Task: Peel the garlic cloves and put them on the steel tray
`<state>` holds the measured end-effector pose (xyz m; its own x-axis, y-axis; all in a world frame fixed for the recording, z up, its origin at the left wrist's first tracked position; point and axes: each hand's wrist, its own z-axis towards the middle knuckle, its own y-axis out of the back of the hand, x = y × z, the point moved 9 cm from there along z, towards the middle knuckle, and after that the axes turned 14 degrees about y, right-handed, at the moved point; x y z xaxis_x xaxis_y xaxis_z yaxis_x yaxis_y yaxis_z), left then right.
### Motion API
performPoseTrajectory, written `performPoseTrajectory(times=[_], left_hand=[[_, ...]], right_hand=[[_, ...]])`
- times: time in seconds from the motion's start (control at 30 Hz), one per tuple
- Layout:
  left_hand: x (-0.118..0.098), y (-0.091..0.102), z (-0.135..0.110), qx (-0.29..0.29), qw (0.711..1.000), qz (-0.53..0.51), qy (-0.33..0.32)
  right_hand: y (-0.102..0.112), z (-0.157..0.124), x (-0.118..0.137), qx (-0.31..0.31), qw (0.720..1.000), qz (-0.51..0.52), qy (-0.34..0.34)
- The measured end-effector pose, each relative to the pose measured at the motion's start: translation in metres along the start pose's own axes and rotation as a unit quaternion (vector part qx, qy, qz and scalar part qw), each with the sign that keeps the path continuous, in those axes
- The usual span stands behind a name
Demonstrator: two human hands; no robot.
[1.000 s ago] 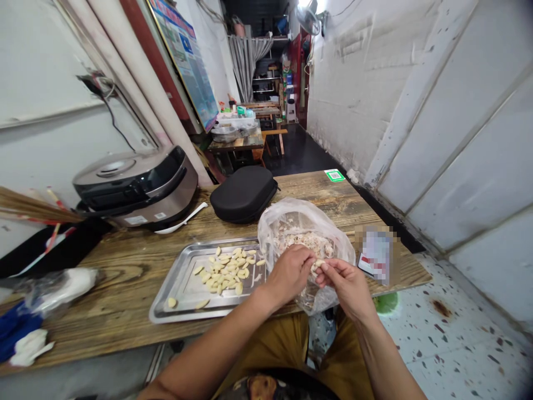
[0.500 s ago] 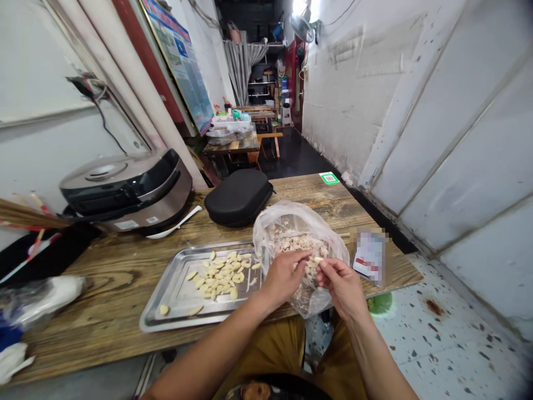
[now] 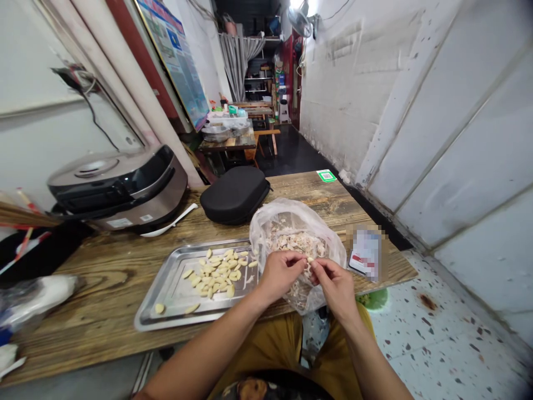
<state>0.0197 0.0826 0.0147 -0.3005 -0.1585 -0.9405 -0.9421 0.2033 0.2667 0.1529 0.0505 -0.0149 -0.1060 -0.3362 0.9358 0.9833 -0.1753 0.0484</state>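
Observation:
Over a clear plastic bag (image 3: 270,214) full of pale, flaky skins (image 3: 295,240), my two hands meet fingertip to fingertip. Pinched between them is a small pale garlic clove (image 3: 310,259). My left hand (image 3: 281,275) has thumb and forefinger closed at the clove's left side. From the other side, my right hand (image 3: 335,283) grips it with thumb and fingers. Left of the bag lies a shallow metal tray (image 3: 156,289) bearing a pile of peeled garlic cloves (image 3: 219,272), with a couple lying apart near its front left.
On the wooden table (image 3: 104,289) stand a rice cooker (image 3: 120,186), a white spoon (image 3: 170,223) and a black zip case (image 3: 235,194). A phone-like device (image 3: 365,254), partly blurred out, lies near the right edge. Crumpled plastic wrapping (image 3: 41,297) sits far left.
My left fingers have closed in on the clove, and my right hand has shifted slightly left to meet them. The whole view has moved a little.

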Motion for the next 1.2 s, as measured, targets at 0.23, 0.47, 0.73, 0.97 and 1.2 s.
performPoseTrajectory(times=[0.23,0.47,0.73,0.97,1.2], left_hand=[[0.006,-0.006,0.003,0.048,0.996,-0.079,0.018],[0.006,-0.003,0.004,0.030,0.997,-0.069,0.014],[0.002,-0.001,0.003,0.000,0.999,-0.039,0.010],[0.002,-0.002,0.002,0.013,0.999,-0.051,0.008],[0.009,-0.003,0.005,0.026,0.995,-0.094,0.018]], right_hand=[[-0.002,0.000,-0.002,-0.001,0.999,0.031,-0.021],[-0.001,0.002,0.010,0.004,0.999,-0.023,0.026],[-0.004,0.001,0.000,0.002,1.000,0.022,-0.003],[-0.007,-0.001,-0.004,0.002,0.999,0.050,-0.019],[-0.008,0.000,-0.005,0.009,0.996,0.076,-0.044]])
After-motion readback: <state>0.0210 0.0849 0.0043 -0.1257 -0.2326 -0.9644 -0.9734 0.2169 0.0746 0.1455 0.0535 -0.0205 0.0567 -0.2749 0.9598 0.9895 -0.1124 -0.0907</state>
